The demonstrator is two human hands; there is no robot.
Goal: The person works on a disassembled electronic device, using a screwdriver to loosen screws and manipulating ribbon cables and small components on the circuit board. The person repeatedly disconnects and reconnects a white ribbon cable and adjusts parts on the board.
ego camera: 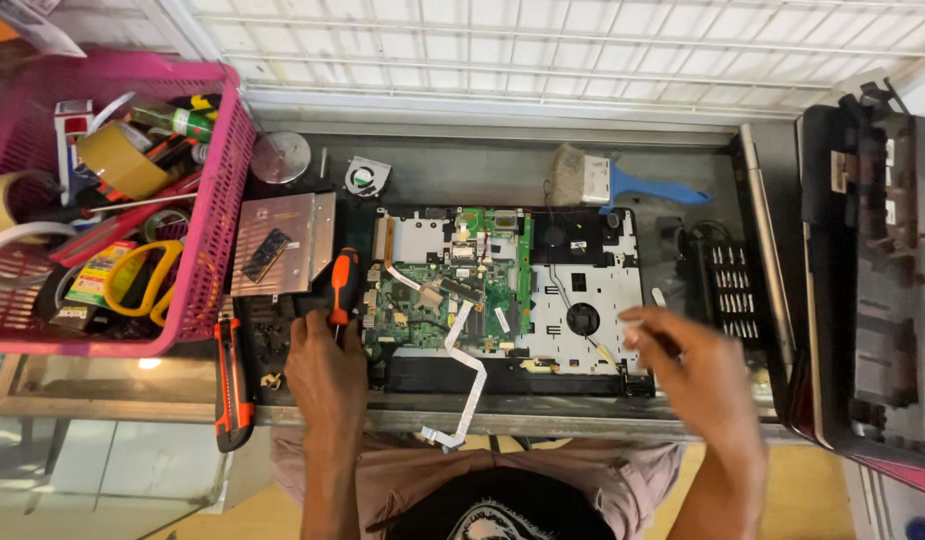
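An opened laptop base (543,375) lies on the bench with its green circuit board (453,290) and white inner frame (593,290) exposed. My left hand (326,365) grips an orange and black screwdriver (343,285) upright at the board's left edge. Over the base's front right corner hovers my right hand (698,375), fingers pinched together and blurred; whether anything is between them cannot be seen. A white ribbon cable (470,375) runs from the board over the front edge.
A pink basket (218,240) with tape rolls, yellow scissors and tools stands at left. A metal drive caddy (283,245), a small fan (367,177), a blue-handled brush (613,182), an orange utility knife (232,385) and a dark laptop cover (868,280) lie around.
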